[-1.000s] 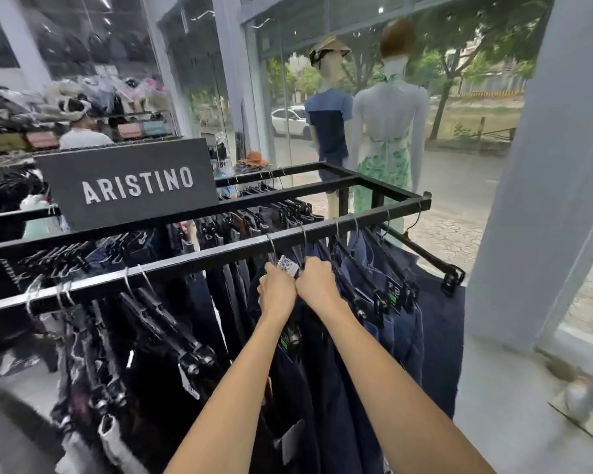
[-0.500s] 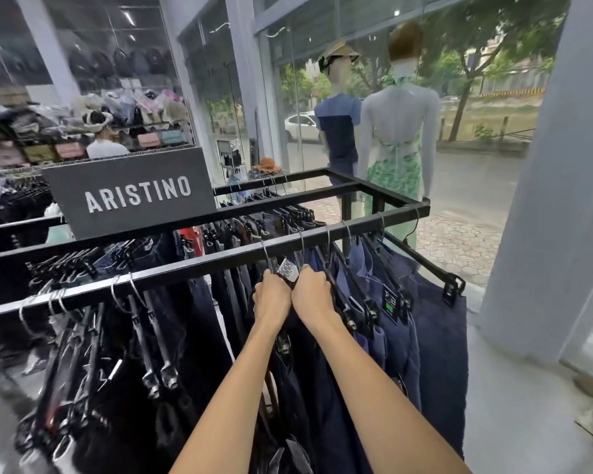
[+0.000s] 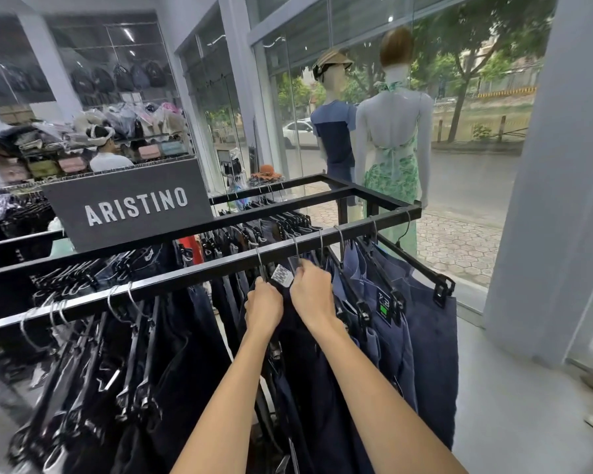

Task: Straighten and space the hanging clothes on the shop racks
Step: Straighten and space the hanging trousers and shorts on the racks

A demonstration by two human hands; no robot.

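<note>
At front rail (image 3: 185,277) of rack, my left hand (image 3: 263,311) and right hand (image 3: 314,295) side by side, both gripping top of dark navy trousers (image 3: 298,378) hanging from it; white tag (image 3: 283,276) between them.

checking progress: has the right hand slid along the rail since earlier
No: right hand stays under the same stretch of front rail, beside the white tag.

White capital letters spell "ARISTINO" on a dark grey sign (image 3: 134,206) standing on top of the black rack (image 3: 220,265). A white tag (image 3: 283,276) just below the front rail carries a dense dark pattern, too small to read. A dark label (image 3: 384,304) with a green square sits on hanging blue trousers (image 3: 425,330); its pale lettering cannot be read.
</note>
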